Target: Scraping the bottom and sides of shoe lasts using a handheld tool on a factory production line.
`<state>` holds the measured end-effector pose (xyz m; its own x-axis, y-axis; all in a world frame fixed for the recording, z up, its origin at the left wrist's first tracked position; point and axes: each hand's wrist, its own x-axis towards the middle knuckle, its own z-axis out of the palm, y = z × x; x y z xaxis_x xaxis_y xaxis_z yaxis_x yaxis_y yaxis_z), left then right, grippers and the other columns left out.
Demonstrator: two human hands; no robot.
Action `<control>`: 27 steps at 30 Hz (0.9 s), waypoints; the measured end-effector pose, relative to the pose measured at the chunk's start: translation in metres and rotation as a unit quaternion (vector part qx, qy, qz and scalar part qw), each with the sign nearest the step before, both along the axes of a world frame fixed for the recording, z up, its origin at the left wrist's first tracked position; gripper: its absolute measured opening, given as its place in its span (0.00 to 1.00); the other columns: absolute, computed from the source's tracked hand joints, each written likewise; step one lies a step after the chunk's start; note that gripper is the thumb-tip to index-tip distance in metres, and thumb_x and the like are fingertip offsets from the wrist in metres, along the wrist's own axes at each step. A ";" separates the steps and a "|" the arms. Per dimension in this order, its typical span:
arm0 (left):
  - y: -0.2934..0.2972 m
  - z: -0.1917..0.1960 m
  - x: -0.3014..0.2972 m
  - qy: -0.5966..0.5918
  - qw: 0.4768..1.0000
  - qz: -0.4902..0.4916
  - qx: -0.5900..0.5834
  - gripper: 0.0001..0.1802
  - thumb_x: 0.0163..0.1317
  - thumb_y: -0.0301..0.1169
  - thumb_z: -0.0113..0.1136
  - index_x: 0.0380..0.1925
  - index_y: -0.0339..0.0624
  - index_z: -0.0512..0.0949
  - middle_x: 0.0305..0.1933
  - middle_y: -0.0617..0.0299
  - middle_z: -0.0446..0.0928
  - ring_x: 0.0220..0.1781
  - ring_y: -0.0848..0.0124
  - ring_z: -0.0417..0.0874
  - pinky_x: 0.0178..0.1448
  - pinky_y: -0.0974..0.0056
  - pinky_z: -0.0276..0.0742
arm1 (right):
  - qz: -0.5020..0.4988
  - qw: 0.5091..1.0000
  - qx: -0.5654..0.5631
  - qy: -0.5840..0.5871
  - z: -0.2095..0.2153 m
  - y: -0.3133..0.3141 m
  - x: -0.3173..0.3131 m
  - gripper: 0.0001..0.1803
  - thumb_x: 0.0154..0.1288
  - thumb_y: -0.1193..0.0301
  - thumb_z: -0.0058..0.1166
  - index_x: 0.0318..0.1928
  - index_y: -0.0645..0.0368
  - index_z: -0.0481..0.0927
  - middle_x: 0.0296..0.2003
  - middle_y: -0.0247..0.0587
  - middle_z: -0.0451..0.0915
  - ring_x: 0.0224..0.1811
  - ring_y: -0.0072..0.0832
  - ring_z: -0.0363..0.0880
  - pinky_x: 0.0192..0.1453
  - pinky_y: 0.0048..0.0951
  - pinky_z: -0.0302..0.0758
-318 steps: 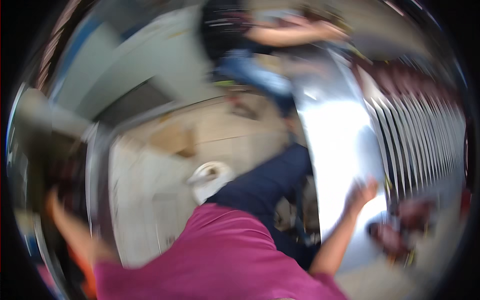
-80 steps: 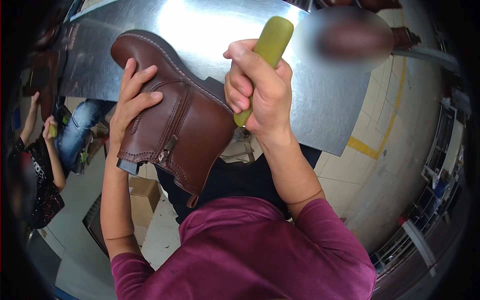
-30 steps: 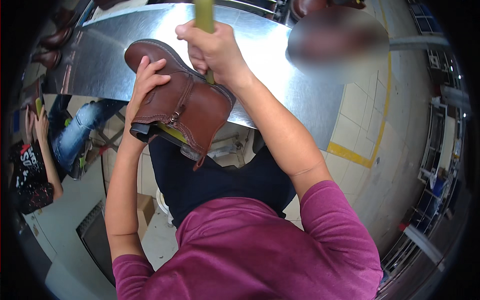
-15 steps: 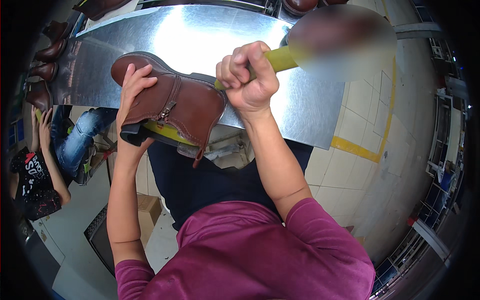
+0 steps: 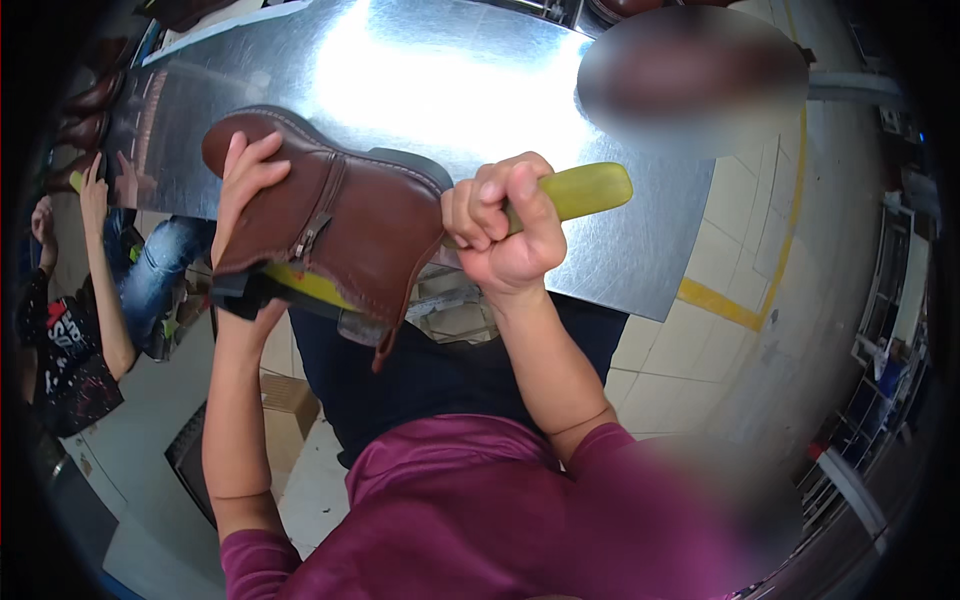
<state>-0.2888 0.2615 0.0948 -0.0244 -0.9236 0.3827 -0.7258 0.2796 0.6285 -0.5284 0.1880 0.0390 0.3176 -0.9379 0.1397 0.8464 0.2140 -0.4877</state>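
A brown leather boot (image 5: pixel 365 220) lies on its side, zip (image 5: pixel 314 236) facing up, toe at the far left and opening toward me. Yellow and black parts, apparently a last (image 5: pixel 310 285), show inside the opening. My left hand (image 5: pixel 246 180) is closed round the boot, its fingers over the upper behind the toe and its thumb hidden. My right hand (image 5: pixel 512 222) is closed in a fist round a yellow-green bar (image 5: pixel 590 192) with a rounded end. The bar points to the right, and the fist is close beside the boot's heel; whether they touch I cannot tell.
A shiny metal table (image 5: pixel 410 110) stretches beyond the boot. More brown boots (image 5: pixel 85 130) stand at the far left, near a co-worker's hand (image 5: pixel 92 195). A cardboard box (image 5: pixel 290 415) stands low at my left. Tiled floor with a yellow line (image 5: pixel 720 304) is at the right.
The boot and my left hand have shifted slightly left. My right hand has dropped a little toward me and to the right, still gripping the bar, which now tilts less.
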 end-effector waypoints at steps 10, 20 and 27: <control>0.014 -0.019 0.001 0.041 0.999 0.029 -0.003 0.27 0.62 0.31 0.72 0.61 0.48 0.73 0.75 0.50 0.68 0.84 0.43 0.52 0.84 0.42 0.48 | -0.003 0.998 0.045 -0.035 0.010 -0.031 0.006 0.22 0.81 0.54 0.44 0.32 0.56 0.76 0.13 0.26 0.59 0.12 0.19 0.54 0.19 0.27 0.55; 0.038 -0.042 0.011 0.022 0.992 0.049 -0.110 0.25 0.59 0.26 0.73 0.55 0.50 0.73 0.73 0.46 0.69 0.83 0.42 0.55 0.84 0.39 0.47 | -0.002 1.000 -0.012 0.025 0.026 -0.007 0.020 0.15 0.81 0.61 0.46 0.38 0.58 0.74 0.14 0.27 0.58 0.12 0.18 0.53 0.18 0.26 0.55; 0.048 -0.061 0.000 0.008 0.982 0.063 -0.180 0.25 0.62 0.25 0.70 0.56 0.51 0.71 0.74 0.44 0.68 0.83 0.41 0.54 0.84 0.37 0.46 | 0.009 0.999 0.034 0.034 0.036 -0.001 0.021 0.13 0.77 0.66 0.56 0.35 0.59 0.73 0.14 0.28 0.58 0.12 0.18 0.55 0.19 0.25 0.56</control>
<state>-0.2889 0.3091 0.0336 0.0902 -0.7244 0.6835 -0.7593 0.3941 0.5178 -0.5077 0.1872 0.0751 0.3407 -0.9387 0.0521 0.8071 0.2636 -0.5283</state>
